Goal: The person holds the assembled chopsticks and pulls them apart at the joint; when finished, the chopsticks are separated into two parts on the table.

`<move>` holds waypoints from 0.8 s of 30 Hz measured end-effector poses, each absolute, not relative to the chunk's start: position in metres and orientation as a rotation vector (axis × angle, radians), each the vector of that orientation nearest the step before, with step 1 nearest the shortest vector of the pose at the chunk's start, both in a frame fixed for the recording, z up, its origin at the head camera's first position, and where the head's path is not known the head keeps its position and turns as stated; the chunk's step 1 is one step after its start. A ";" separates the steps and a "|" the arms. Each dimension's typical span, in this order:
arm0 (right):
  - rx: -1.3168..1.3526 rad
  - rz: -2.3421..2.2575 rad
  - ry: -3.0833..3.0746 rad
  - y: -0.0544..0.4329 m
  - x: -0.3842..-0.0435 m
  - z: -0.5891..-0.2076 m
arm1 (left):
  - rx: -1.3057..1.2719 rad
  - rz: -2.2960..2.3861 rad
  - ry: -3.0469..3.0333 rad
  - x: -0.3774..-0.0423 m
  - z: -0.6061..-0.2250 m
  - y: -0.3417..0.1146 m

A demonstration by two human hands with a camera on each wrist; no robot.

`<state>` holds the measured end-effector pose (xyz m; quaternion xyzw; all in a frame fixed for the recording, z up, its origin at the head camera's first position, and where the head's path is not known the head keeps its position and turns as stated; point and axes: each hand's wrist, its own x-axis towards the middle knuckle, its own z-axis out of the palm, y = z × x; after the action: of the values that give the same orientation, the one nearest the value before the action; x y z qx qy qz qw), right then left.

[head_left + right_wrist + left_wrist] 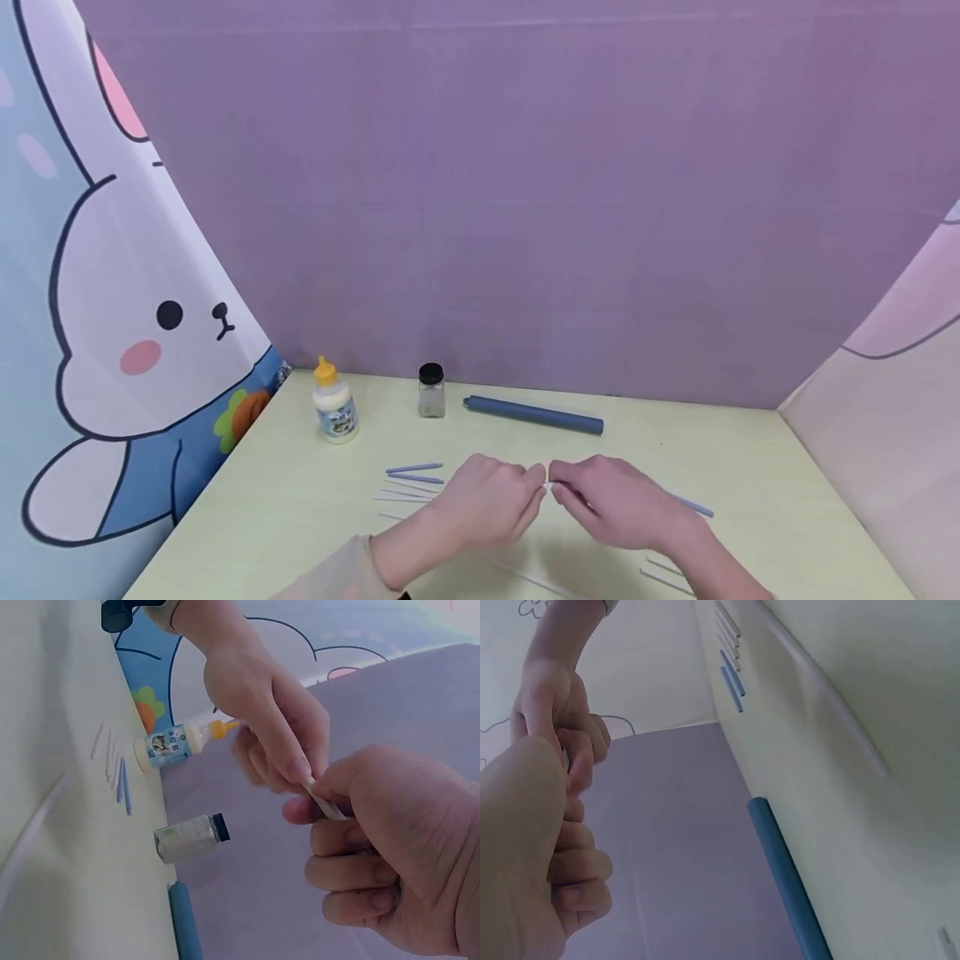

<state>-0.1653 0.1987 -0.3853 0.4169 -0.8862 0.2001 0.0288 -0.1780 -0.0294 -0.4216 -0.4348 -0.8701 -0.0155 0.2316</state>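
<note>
Over the middle of the table, my left hand and right hand meet almost fingertip to fingertip. Between them runs a thin white stick, pinched by thumb and fingers on both sides. Only a short piece of it shows; the hands cover the rest. The remaining fingers of each hand are curled in. Below the hands a long white stick lies on the table, partly covered by the left forearm in the head view.
Left of the hands lie several short white sticks and two blue sticks. Another blue stick and white sticks lie at right. Behind stand a yellow-capped glue bottle, a black-lidded jar and a lying dark blue tube.
</note>
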 end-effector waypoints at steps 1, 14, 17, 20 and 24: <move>1.303 0.636 -2.738 0.199 -0.167 -0.384 | -1.197 -0.034 -2.414 -0.179 -0.420 -0.030; 1.502 0.733 -2.740 0.206 -0.174 -0.399 | -1.344 -0.011 -2.528 -0.181 -0.421 -0.039; 1.497 0.700 -2.712 0.207 -0.176 -0.399 | -1.345 -0.033 -2.532 -0.182 -0.423 -0.039; 1.490 0.673 -2.694 0.210 -0.177 -0.398 | -1.368 -0.055 -2.517 -0.185 -0.423 -0.037; 1.517 0.694 -2.650 0.215 -0.179 -0.397 | -1.403 -0.004 -2.453 -0.187 -0.420 -0.035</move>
<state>-0.1788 0.2150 -0.3971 0.4844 -0.8463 0.2218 0.0052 -0.1871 -0.0351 -0.4199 -0.4903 -0.8572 -0.0014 0.1574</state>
